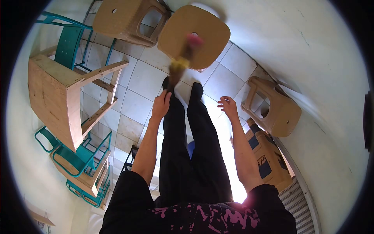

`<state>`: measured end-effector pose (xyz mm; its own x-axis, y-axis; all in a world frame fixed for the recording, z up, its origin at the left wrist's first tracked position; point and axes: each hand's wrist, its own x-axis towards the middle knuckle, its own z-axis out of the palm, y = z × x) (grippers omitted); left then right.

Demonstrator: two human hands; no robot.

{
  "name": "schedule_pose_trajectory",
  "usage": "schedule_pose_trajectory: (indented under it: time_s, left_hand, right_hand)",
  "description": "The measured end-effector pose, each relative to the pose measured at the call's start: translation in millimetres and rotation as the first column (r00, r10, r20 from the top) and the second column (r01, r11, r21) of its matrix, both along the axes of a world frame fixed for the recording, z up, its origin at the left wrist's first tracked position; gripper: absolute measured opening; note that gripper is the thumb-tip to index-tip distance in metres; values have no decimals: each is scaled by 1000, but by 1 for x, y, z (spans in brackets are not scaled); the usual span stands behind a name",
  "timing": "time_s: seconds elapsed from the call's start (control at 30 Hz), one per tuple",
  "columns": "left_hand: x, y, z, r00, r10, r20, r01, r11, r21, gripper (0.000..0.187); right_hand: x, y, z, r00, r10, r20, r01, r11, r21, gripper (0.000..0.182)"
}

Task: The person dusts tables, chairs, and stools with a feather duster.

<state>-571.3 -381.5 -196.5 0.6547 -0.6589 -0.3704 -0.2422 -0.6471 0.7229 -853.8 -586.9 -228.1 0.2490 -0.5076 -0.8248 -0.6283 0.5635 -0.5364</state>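
Note:
My left hand (161, 104) is closed round the lower end of a long brown object (177, 74), blurred by motion, with a yellow band and a pink tip. The object points away from me, and its tip overlaps the seat of a tan plastic stool (210, 29). What exactly the object is, I cannot make out. My right hand (227, 106) hangs over the tiled floor with its fingers apart and slightly bent, holding nothing.
Another tan stool (128, 19) stands at the back left, a third (282, 113) by the right wall. A wooden table (50, 93) and teal chairs (70, 43) line the left side. A cardboard box (272, 163) sits at the right.

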Motion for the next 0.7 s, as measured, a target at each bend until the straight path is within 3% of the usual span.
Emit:
schedule_pose_trajectory:
  time_s: [0.03, 0.07, 0.13, 0.17, 0.2, 0.33, 0.4, 0.5, 0.6, 0.67, 0.7]
  left_hand:
    - [0, -1, 1, 987, -140, 77, 142, 990, -27, 23]
    - [1, -4, 3, 987, -138, 78, 140, 990, -26, 23]
    - [4, -13, 5, 988, 61, 145, -73, 994, 83, 20]
    - [3, -16, 3, 985, 145, 96, -151, 987, 57, 21]
    - [2, -19, 2, 984, 146, 98, -152, 987, 58, 21]
    - [0, -28, 6, 998, -23, 56, 22, 1000, 21, 23]
    - [5, -34, 12, 972, -176, 158, 176, 984, 18, 23]
    - [11, -44, 4, 979, 38, 201, -56, 995, 86, 24]
    - [7, -60, 2, 984, 130, 119, -143, 984, 106, 25]
    - [7, -67, 6, 992, 60, 108, -66, 996, 54, 25]
    - [11, -69, 7, 988, -103, 116, 94, 993, 74, 25]
  right_hand:
    - [-2, -1, -2, 1000, 17, 2, -17, 1000, 20, 37]
    - [-3, -2, -2, 1000, 19, 3, -19, 1000, 20, 37]
    - [-6, -6, -4, 1000, 18, 2, -18, 999, 45, 36]
    - [-7, -8, -4, 1000, 18, 3, -18, 999, 46, 36]
    - [-7, -10, -4, 999, 39, -10, -38, 997, 60, 39]
    - [-9, -14, -4, 997, 63, -35, -60, 995, 79, 42]
    - [-8, -15, -3, 997, 62, -35, -59, 995, 82, 42]
    - [-11, -17, -6, 998, 55, -39, -51, 995, 86, 42]
    - [-11, -18, -7, 998, 55, -33, -52, 995, 90, 42]
    - [-11, -19, -6, 998, 57, -28, -54, 994, 92, 42]
    - [-11, -19, -7, 998, 55, -33, -52, 995, 90, 43]
